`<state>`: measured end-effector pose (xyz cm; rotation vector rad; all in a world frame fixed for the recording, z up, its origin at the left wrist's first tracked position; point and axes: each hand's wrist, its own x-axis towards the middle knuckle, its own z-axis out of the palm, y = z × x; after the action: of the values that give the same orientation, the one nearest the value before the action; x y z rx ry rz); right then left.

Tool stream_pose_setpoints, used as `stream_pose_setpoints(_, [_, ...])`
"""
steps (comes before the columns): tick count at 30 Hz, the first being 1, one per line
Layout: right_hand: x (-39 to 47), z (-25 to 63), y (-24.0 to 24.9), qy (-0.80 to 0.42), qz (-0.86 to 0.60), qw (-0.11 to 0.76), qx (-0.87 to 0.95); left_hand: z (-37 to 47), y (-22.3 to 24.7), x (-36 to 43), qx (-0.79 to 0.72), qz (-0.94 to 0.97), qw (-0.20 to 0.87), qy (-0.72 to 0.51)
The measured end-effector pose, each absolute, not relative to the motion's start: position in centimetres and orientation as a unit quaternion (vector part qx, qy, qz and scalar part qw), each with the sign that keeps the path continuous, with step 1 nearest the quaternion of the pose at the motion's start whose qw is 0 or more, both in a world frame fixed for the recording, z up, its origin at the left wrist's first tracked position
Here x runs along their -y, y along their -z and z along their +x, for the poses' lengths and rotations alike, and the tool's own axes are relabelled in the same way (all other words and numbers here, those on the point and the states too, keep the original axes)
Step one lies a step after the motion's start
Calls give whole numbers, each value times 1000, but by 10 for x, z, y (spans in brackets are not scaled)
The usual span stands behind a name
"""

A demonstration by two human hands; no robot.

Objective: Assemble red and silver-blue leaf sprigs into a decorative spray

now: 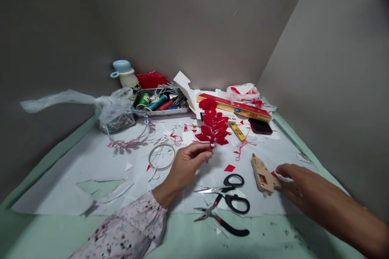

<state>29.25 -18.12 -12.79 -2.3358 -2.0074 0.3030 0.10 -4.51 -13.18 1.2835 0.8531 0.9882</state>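
Between the thumb and fingers of my left hand is the stem of a red leafy craft spray, held upright above the white paper. Its several pointed leaves rise to a rounder red piece at the top. My right hand is closed around the handle of a beige hot glue gun, whose nozzle points away from me. In front of me, between the hands, lie black-handled scissors and pliers with black and red grips. A red diamond-shaped scrap rests just beyond the scissors.
At the back stand a metal tray of spools and wire, a bottle, and a long red-gold box. A phone and yellow lighter lie right. Left are a plastic bag, headband and ring.
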Motion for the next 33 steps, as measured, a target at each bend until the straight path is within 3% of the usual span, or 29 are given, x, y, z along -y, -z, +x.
stream_pose_setpoints(6, [175, 289, 141, -115, -757, -28, 643, 1, 133, 44, -374, 547, 620, -420])
stream_pose_setpoints(18, [193, 300, 101, -115, -715, 231, 650, 1, 138, 44, -376, 594, 603, -377])
stream_pose_setpoints(29, [197, 280, 104, -166, -728, 308, 590, 8, 137, 52, -330, 685, 558, -333])
stream_pose_setpoints(33, [194, 264, 99, -189, -703, 294, 619, 10, 137, 52, -324, 707, 544, -314])
